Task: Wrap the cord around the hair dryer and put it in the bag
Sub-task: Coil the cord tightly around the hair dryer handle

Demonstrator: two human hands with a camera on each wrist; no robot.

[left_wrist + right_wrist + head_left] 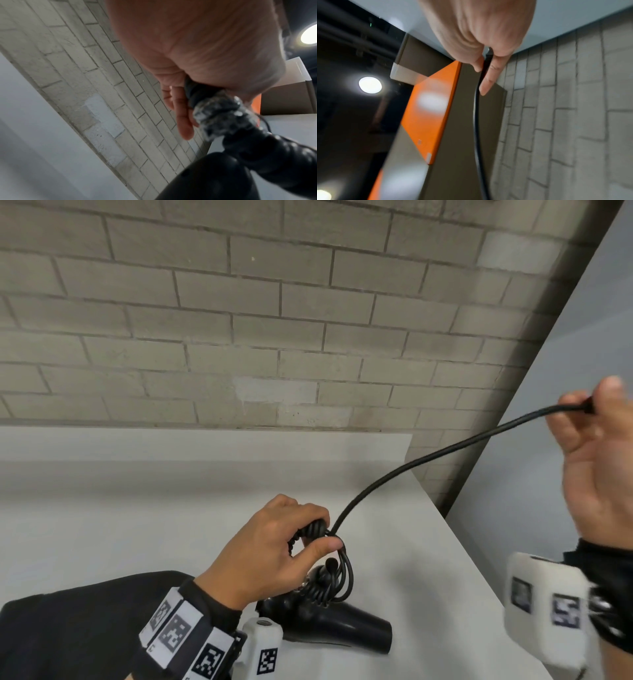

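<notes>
Black hair dryer (337,630) lies on the white surface (137,508), nozzle pointing right. Left hand (270,549) grips its handle, cord (428,460) coiled around it. Right hand (596,460), raised well right, pinches the cord's free end; cord arcs between both hands.

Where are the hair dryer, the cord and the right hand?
hair dryer (342,628): head view, on the black barrel lying on the table.
cord (428,460): head view, on the free stretch between the hands.
right hand (596,460): head view, on the palm; fingers pinch the cord's end.
</notes>
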